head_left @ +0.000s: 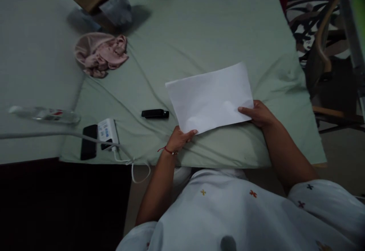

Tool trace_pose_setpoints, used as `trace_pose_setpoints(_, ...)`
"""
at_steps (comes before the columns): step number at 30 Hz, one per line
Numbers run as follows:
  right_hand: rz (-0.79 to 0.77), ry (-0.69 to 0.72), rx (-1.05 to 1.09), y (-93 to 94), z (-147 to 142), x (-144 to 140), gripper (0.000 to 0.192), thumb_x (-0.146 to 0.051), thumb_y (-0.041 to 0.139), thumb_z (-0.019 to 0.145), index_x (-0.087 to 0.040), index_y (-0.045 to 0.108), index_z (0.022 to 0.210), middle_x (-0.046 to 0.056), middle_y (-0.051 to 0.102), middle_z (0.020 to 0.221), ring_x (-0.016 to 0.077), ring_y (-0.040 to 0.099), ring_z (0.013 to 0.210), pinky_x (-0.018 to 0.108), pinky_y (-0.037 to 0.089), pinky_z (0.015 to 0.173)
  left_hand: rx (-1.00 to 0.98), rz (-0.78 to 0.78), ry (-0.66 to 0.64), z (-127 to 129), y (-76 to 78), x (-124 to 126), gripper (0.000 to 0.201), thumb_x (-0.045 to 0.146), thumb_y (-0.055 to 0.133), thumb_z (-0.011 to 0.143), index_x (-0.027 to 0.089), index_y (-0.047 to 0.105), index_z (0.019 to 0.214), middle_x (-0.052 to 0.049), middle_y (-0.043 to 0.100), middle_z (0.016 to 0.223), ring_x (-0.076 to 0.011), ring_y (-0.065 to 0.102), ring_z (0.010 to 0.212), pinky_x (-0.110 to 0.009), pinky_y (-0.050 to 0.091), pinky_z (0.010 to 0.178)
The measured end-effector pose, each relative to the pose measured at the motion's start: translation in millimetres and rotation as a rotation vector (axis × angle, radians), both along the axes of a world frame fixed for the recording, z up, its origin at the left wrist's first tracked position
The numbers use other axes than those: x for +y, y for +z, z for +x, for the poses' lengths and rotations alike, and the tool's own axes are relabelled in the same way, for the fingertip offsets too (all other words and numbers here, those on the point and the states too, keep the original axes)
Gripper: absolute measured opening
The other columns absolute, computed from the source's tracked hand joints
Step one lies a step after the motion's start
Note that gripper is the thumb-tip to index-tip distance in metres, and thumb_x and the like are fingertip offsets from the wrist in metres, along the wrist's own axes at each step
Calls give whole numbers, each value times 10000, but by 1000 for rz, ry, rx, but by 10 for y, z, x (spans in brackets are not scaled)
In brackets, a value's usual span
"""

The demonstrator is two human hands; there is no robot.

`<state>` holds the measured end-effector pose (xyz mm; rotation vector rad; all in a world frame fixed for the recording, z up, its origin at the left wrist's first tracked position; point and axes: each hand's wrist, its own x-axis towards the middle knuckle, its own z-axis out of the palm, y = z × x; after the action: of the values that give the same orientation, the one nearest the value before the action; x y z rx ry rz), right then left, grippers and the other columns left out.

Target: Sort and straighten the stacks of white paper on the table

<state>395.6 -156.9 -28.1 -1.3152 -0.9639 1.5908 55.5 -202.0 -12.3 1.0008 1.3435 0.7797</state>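
Head view. Left hand (177, 141), a red string bracelet (170, 152) at its wrist, is pinching the near left corner of a white paper sheet (211, 95): thumb lying on top, the other fingers mostly hidden. Right hand (261, 113) is gripping the near right corner likewise, thumb on top, remaining fingers partly out of sight beneath. The sheet is spanning the gap between both sets of fingers and reaching away beyond them, over a pale green tablecloth (228, 34). A black stapler (155, 114) is lying near the left fingers, to their left and slightly beyond. Well left of those fingers, a white power strip (107, 129) is resting; farther off, beyond and left, crumpled pink fabric (104, 55) is lying.
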Motion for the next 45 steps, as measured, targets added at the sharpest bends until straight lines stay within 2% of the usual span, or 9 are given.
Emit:
trace_pose_setpoints(6, 33, -4, -55, -36, 32, -13, 413, -531, 913, 640, -200, 681, 720, 13, 683, 688, 135, 580, 570, 274, 501, 536, -55, -37, 83, 35, 39, 31, 484, 548, 876, 672, 144, 649, 812, 39, 544, 613, -35, 359, 429, -202, 273, 380)
trace_pose_setpoints(10, 4, 138, -132, 69, 68, -36, 427, -560, 838, 727, -200, 640, 612, 19, 625, 564, 132, 542, 497, 264, 466, 460, -98, -64, 65, 24, 111, 68, 528, 538, 881, 671, 129, 676, 935, 18, 617, 745, -8, 333, 439, -186, 261, 368)
trace_pose_setpoints(15, -80, 210, -146, 225, 92, -55, 411, -568, 821, 744, -186, 684, 675, 50, 648, 538, 139, 557, 441, 253, 434, 386, -118, -124, 41, -24, 81, 106, 571, 559, 907, 626, 129, 669, 917, 29, 597, 707, -4, 324, 443, -172, 233, 362)
trace_pose_setpoints(20, -186, 280, -101, 266, 105, -68, 447, -551, 904, 634, -170, 705, 757, 54, 676, 575, 151, 605, 457, 221, 403, 332, -142, -181, 69, -80, 117, 100, 583, 500, 938, 603, 148, 660, 976, 42, 602, 692, -2, 312, 431, -176, 207, 376)
trace_pose_setpoints(24, -196, 208, -88, 254, 86, -64, 407, -478, 922, 621, -159, 698, 737, 44, 675, 596, 135, 616, 469, 202, 418, 336, -184, -207, 92, -140, 130, 113, 472, 469, 916, 635, 156, 601, 797, 43, 582, 596, -15, 341, 420, -176, 216, 397)
trace_pose_setpoints(28, -206, 113, -82, 245, 40, -38, 381, -404, 942, 581, -158, 703, 748, 47, 681, 640, 134, 620, 475, 206, 428, 331, -209, -98, 201, -165, 110, 121, 408, 395, 875, 655, 168, 545, 736, 21, 631, 594, -20, 396, 432, -161, 280, 444)
trace_pose_setpoints(33, -210, 87, -100, 270, -65, -16, 317, -365, 921, 630, -178, 694, 747, 40, 667, 645, 123, 593, 463, 203, 420, 327, -200, -38, 298, -192, 117, 121, 342, 331, 824, 677, 171, 565, 833, 20, 647, 583, -40, 419, 435, -171, 284, 461)
trace_pose_setpoints(37, -225, 78, -119, 343, -194, 5, 268, -326, 895, 671, -180, 684, 745, 31, 636, 607, 116, 565, 445, 201, 413, 322, -155, 0, 370, -321, 96, 135, 308, 270, 789, 688, 164, 593, 900, 6, 673, 609, -55, 454, 454, -178, 313, 482)
trace_pose_setpoints(45, -210, 37, -122, 411, -483, 184, 227, -250, 871, 710, -187, 654, 735, 23, 644, 637, 90, 534, 444, 179, 410, 327, 212, 249, 647, -709, -38, 122, 127, 269, 648, 801, 173, 634, 884, 18, 638, 654, -86, 471, 470, -211, 345, 482)
